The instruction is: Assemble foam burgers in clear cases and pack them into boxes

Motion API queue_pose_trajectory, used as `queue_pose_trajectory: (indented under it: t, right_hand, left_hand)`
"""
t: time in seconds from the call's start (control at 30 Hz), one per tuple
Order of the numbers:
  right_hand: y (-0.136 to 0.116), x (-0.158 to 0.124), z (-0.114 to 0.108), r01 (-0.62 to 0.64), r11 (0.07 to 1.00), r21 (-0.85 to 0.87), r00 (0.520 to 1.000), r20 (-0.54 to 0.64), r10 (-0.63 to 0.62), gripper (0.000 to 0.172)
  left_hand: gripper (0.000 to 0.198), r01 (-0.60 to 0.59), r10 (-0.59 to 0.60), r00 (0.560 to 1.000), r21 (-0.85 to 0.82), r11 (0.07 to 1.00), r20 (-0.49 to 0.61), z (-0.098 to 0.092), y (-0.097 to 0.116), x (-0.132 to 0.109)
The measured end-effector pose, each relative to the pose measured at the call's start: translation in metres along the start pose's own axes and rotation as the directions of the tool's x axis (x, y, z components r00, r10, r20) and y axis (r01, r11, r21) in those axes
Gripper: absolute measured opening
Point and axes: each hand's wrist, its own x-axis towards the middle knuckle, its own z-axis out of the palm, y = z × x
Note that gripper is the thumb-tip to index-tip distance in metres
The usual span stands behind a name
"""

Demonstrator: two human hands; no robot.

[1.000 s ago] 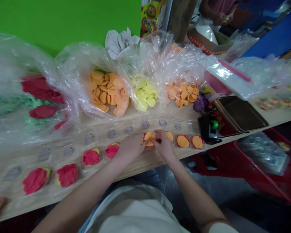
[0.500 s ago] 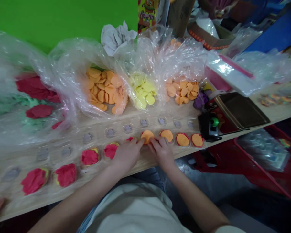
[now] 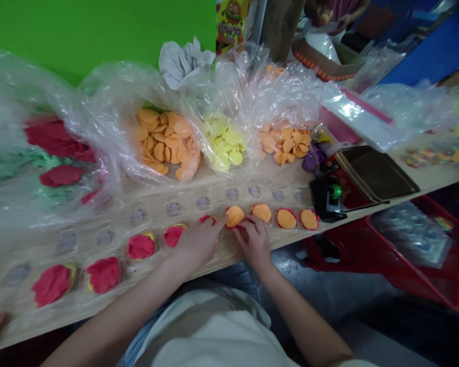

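A flat orange foam-like disc (image 3: 235, 216) lies over a red piece in one clear hinged plastic container. My left hand (image 3: 203, 239) grips this container's left side, fingertips at the disc's edge. At its right and near side, the curled fingers of my right hand (image 3: 253, 238) hold it, thumb low. Its open lid (image 3: 232, 193), with a grey label, lies behind. Further right, similar containers hold orange discs (image 3: 286, 218) over red pieces. Leftward, crumpled red pieces (image 3: 141, 246) sit on yellow ones in their containers; one is partly hidden behind my left hand.
Along the back stand clear bags of orange discs (image 3: 168, 140), yellow discs (image 3: 226, 142), smaller orange pieces (image 3: 290, 142) and red pieces (image 3: 55, 135). A black tape dispenser (image 3: 329, 199) and brown tray (image 3: 378, 173) are at right. A red crate (image 3: 390, 275) stands below; another person's hands (image 3: 338, 23) show beyond.
The container between my hands has shifted slightly right, its lid along with it. My right fingers have moved from the disc's top edge to its lower right and curled more.
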Motion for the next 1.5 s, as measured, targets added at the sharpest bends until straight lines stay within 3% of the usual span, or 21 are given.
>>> queue_pose_trajectory:
  t: [0.23, 0.33, 0.47, 0.57, 0.6, 0.67, 0.73, 0.77, 0.8, 0.83, 0.93, 1.03, 1.07, 1.1, 1.13, 1.2, 1.27, 1.3, 1.37, 1.5]
  right_hand:
    - [-0.011, 0.01, 0.004, -0.104, 0.994, -0.014, 0.994, 0.019, 0.104, 0.004]
    - [-0.009, 0.012, 0.0, -0.109, 0.994, 0.013, 0.993, 0.044, 0.109, 0.005]
    - [0.004, 0.009, -0.009, -0.183, 0.975, 0.124, 0.983, 0.029, 0.18, 0.004]
    - [0.012, 0.004, -0.016, -0.248, 0.955, 0.161, 0.969, 0.041, 0.245, 0.007]
    - [0.012, 0.004, -0.018, -0.269, 0.95, 0.162, 0.963, 0.038, 0.266, 0.009]
    - [0.005, 0.005, -0.019, -0.311, 0.929, 0.199, 0.95, 0.045, 0.308, 0.015]
    - [-0.009, 0.01, -0.016, -0.363, 0.871, 0.332, 0.932, 0.134, 0.338, 0.026]
    - [-0.019, 0.013, -0.014, -0.394, 0.819, 0.418, 0.919, 0.213, 0.333, 0.032]
    - [-0.028, 0.016, -0.011, -0.424, 0.759, 0.493, 0.903, 0.295, 0.313, 0.037]
    - [-0.037, 0.02, -0.007, -0.451, 0.706, 0.546, 0.887, 0.36, 0.288, 0.039]
    - [-0.057, 0.026, 0.003, -0.527, 0.591, 0.61, 0.842, 0.471, 0.264, 0.031]
    - [-0.061, 0.03, 0.007, -0.671, 0.385, 0.634, 0.741, 0.601, 0.3, 0.026]
    - [-0.059, 0.031, 0.007, -0.698, 0.336, 0.632, 0.716, 0.617, 0.327, 0.028]
    - [-0.056, 0.033, 0.008, -0.695, 0.343, 0.631, 0.718, 0.593, 0.364, 0.028]
    - [-0.053, 0.035, 0.008, -0.657, 0.419, 0.627, 0.753, 0.521, 0.401, 0.028]
    - [-0.047, 0.038, 0.012, -0.463, 0.704, 0.538, 0.886, 0.276, 0.373, 0.025]
    - [-0.046, 0.038, 0.021, -0.162, 0.936, 0.313, 0.986, 0.095, 0.138, 0.021]
    - [-0.046, 0.036, 0.026, -0.015, 0.98, 0.198, 0.997, 0.081, -0.001, 0.021]
    - [-0.05, 0.027, 0.036, 0.204, 0.978, 0.042, 0.967, 0.147, -0.208, 0.024]
    - [-0.057, 0.0, 0.042, 0.369, 0.927, -0.061, 0.909, 0.234, -0.346, 0.028]
  left_hand:
    - [0.055, -0.024, -0.016, 0.993, 0.333, 0.943, 0.115, 0.006, 0.008, 0.006]
    - [0.055, -0.037, -0.004, 0.994, 0.354, 0.935, 0.112, 0.004, 0.008, 0.007]
    - [0.052, -0.003, -0.01, 0.997, 0.166, 0.986, 0.082, -0.007, 0.003, 0.004]
    - [0.045, 0.057, -0.066, 0.998, -0.279, 0.959, -0.022, -0.019, -0.003, -0.001]
    - [0.044, 0.089, -0.117, 0.993, -0.491, 0.866, -0.027, -0.021, -0.005, -0.004]
    - [0.04, 0.18, -0.214, 0.974, -0.847, 0.5, 0.08, -0.023, -0.008, -0.009]
    - [0.036, 0.264, -0.243, 0.942, -0.958, 0.108, 0.232, -0.021, -0.008, -0.014]
    - [0.034, 0.279, -0.259, 0.927, -0.96, -0.005, 0.271, -0.018, -0.007, -0.015]
    - [0.033, 0.274, -0.295, 0.915, -0.961, -0.048, 0.276, -0.016, -0.006, -0.016]
    - [0.032, 0.257, -0.344, 0.904, -0.966, -0.034, 0.252, -0.014, -0.004, -0.017]
    - [0.029, 0.211, -0.461, 0.88, -0.964, 0.159, 0.117, -0.012, -0.001, -0.021]
    - [0.03, 0.23, -0.422, 0.899, -0.945, 0.232, 0.115, -0.018, -0.006, -0.029]
    - [0.032, 0.241, -0.408, 0.904, -0.941, 0.238, 0.129, -0.02, -0.01, -0.033]
    - [0.034, 0.248, -0.411, 0.903, -0.934, 0.257, 0.126, -0.022, -0.015, -0.036]
    - [0.035, 0.249, -0.43, 0.897, -0.923, 0.294, 0.105, -0.023, -0.021, -0.04]
    - [0.034, 0.24, -0.477, 0.879, -0.883, 0.404, 0.021, -0.022, -0.033, -0.046]
    - [0.033, 0.245, -0.487, 0.872, -0.815, 0.525, -0.051, -0.02, -0.045, -0.051]
    - [0.032, 0.247, -0.477, 0.875, -0.767, 0.593, -0.087, -0.018, -0.049, -0.053]
    - [0.028, 0.223, -0.426, 0.887, -0.642, 0.734, -0.178, -0.013, -0.056, -0.057]
    - [0.023, 0.098, -0.245, 0.922, -0.43, 0.897, -0.301, -0.006, -0.058, -0.063]
